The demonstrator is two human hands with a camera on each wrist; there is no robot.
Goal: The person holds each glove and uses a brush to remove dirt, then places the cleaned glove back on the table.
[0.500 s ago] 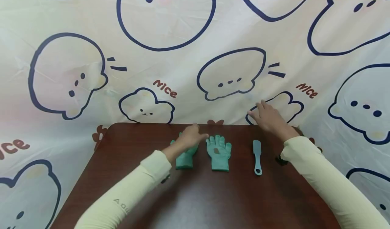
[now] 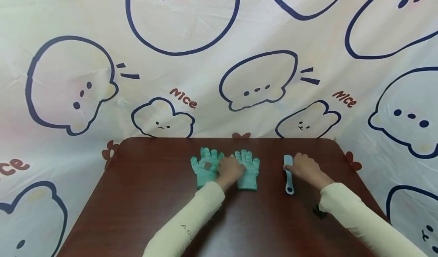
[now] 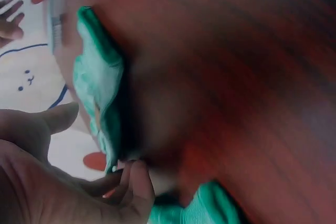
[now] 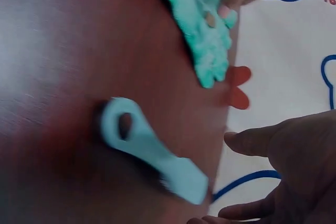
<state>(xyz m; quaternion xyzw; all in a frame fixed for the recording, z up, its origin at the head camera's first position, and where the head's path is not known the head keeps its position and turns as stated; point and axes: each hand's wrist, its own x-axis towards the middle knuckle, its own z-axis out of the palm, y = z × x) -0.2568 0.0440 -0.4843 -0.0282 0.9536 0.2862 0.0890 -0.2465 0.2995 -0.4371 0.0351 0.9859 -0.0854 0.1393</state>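
A pair of green knit gloves lies side by side on the table: the left glove and the right glove, each with a small brown spot. My left hand is between them, overlapping both in the head view. The left wrist view shows its thumb spread away and its fingers bent close to the glove's fingertips. To the right lies a light-blue tool with a flat, broad head and a holed handle. Beside that head my right hand reaches in, thumb and fingers apart in the right wrist view.
Dark brown wood makes up the table, with rounded far corners. Right behind its far edge hangs a pale curtain printed with blue cartoon outlines. Dark straps show under the right sleeve.
My left hand has moved right, from over the left glove to between the two gloves. From in front of the curtain, my right hand has come down beside the blue tool's head.
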